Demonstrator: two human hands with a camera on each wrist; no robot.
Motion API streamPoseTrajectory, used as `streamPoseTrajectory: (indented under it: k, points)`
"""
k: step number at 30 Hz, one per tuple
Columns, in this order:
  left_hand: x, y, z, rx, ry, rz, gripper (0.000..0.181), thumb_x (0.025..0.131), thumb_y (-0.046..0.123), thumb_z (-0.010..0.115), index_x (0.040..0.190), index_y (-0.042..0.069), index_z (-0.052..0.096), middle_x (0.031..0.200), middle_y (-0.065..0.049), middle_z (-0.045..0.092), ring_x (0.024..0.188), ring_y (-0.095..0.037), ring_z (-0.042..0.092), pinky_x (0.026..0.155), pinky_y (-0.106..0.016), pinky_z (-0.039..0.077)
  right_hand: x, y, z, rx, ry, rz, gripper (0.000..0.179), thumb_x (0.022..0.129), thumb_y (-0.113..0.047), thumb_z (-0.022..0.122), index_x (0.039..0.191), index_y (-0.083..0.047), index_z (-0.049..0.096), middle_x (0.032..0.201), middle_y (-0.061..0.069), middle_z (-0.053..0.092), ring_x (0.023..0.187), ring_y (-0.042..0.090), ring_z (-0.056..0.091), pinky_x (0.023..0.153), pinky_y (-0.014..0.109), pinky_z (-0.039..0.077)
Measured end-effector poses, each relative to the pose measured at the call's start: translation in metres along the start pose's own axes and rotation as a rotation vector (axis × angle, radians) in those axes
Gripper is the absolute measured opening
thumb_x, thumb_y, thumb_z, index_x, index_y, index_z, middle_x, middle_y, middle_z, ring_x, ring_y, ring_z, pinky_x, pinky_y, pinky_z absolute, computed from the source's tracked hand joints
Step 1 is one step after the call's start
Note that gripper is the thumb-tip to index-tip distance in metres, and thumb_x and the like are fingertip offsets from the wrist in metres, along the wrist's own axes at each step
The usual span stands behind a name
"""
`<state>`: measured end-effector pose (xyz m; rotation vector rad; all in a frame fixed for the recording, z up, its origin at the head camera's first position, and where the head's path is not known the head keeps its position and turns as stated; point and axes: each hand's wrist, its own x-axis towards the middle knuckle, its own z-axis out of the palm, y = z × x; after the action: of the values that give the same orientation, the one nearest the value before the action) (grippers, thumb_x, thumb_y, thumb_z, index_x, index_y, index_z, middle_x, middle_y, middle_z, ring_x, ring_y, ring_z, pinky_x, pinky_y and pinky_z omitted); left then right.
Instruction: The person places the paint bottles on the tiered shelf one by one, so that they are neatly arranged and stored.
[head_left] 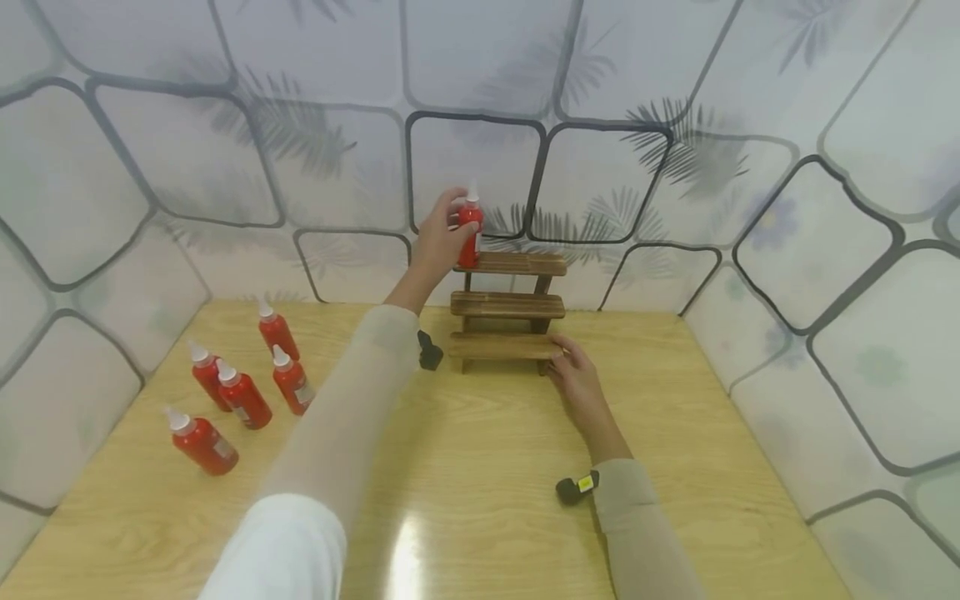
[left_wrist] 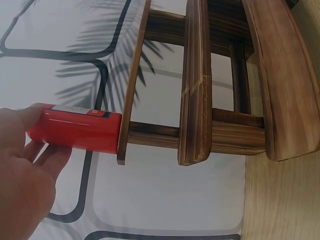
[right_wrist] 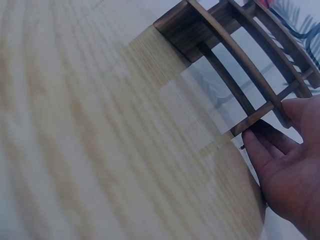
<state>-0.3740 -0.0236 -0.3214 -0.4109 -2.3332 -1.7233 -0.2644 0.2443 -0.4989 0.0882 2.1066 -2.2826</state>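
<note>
Red against a patterned wall (head_left: pixel 480 158), a bottle (left_wrist: pixel 80 129) is upright at the left end of the top board (head_left: pixel 525 264) of a wooden rack (head_left: pixel 507 306), pinched in a person's left grip (head_left: pixel 437 239), thumb on the near side, fingers toward the back. The bottle lies just right of that palm, nozzle up, its long axis square to the board, which runs left to right. Its base appears to meet the board in the left wrist view; whether its weight rests there, the pictures do not tell. The left grip is plainly the nearer to it. Lower and to the right, the right grip (head_left: pixel 576 377) pinches the right end of the bottom board (head_left: pixel 502 345), so the two sit at opposite ends of the rack, one high, one low. Well to the left, five more bottles (head_left: pixel 246 402) stand loosely grouped on the tabletop (head_left: pixel 487 467), each topped with a white nozzle. Whether the red belongs to the contents or the plastic cannot be told.
</note>
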Motion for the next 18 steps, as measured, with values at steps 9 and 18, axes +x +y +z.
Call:
streamPoseTrajectory:
  k: [9,18]
  points:
    - [-0.001,0.001,-0.007,0.009,-0.021,-0.028,0.058,0.101,0.021,0.062,0.153,0.026,0.036,0.152,-0.009,0.049,0.137,-0.026,0.049,0.111,-0.048,0.047,-0.001,-0.001,0.003,0.017,-0.023,-0.010,0.045,0.106,-0.016,0.049,0.150,-0.008,0.042,0.140,0.023,0.046,0.137,0.035,0.048,0.115,0.036,0.043]
    - [-0.022,0.003,-0.027,0.040,0.026,0.041,0.053,0.100,0.021,0.063,0.149,0.013,0.046,0.150,-0.011,0.051,0.135,-0.028,0.051,0.112,-0.038,0.045,-0.002,-0.001,0.002,0.034,-0.019,-0.014,0.045,0.107,-0.015,0.049,0.150,-0.006,0.041,0.142,0.024,0.046,0.137,0.035,0.047,0.115,0.036,0.043]
